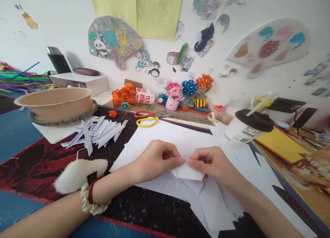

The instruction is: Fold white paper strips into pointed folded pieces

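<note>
A small folded piece of white paper (189, 172) is held between my two hands, above a pile of loose paper sheets. My left hand (161, 159) pinches its upper left edge between thumb and fingers. Close beside it, my right hand (210, 162) pinches the upper right edge, the two thumb tips almost touching. Beneath lie overlapping paper pieces (216, 207) and larger white sheets (154, 138). A heap of narrow folded paper strips (100, 131) rests to the left on the dark mat.
Yellow-handled scissors (147, 122) lie behind the sheets. A lidded drink cup (247, 128) with a straw stands right. A beige basin (54, 102) sits back left. Pipe-cleaner flowers (175, 93) line the wall. A white fluffy object (77, 174) lies by my left forearm.
</note>
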Demonstrator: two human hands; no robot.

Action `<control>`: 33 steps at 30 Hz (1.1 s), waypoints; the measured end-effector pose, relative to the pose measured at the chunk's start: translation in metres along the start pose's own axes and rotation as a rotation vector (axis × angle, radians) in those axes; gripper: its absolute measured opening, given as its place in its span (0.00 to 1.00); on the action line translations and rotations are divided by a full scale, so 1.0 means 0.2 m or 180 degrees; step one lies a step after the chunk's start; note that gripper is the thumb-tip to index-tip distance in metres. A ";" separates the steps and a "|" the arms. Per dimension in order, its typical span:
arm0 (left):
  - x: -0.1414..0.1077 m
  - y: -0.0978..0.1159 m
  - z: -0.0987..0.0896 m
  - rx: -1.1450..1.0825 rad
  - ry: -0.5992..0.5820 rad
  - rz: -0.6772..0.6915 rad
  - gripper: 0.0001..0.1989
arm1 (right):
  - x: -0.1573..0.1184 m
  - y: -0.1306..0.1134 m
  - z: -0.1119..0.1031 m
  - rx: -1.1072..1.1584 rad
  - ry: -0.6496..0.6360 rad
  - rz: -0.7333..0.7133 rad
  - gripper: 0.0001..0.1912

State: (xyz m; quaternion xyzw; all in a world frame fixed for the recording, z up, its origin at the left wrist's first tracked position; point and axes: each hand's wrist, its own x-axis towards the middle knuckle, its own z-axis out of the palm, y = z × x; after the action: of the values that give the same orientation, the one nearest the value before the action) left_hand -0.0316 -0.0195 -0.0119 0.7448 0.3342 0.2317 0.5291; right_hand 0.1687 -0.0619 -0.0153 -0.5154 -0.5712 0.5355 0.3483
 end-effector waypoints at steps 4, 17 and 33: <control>0.01 0.00 -0.01 -0.0128 0.0058 -0.0001 0.11 | 0.00 0.01 -0.01 0.0066 -0.0051 0.0048 0.16; 0.01 0.01 -0.02 0.0006 0.0213 0.0094 0.11 | 0.00 0.00 -0.01 0.0054 0.0078 -0.0022 0.22; 0.00 0.01 0.00 0.0059 0.0044 0.0075 0.10 | -0.01 0.00 0.01 -0.0381 -0.0035 -0.0192 0.18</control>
State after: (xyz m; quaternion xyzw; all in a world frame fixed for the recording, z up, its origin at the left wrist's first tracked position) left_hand -0.0307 -0.0190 -0.0109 0.7519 0.3311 0.2400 0.5171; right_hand 0.1680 -0.0638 -0.0158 -0.5149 -0.6195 0.4925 0.3296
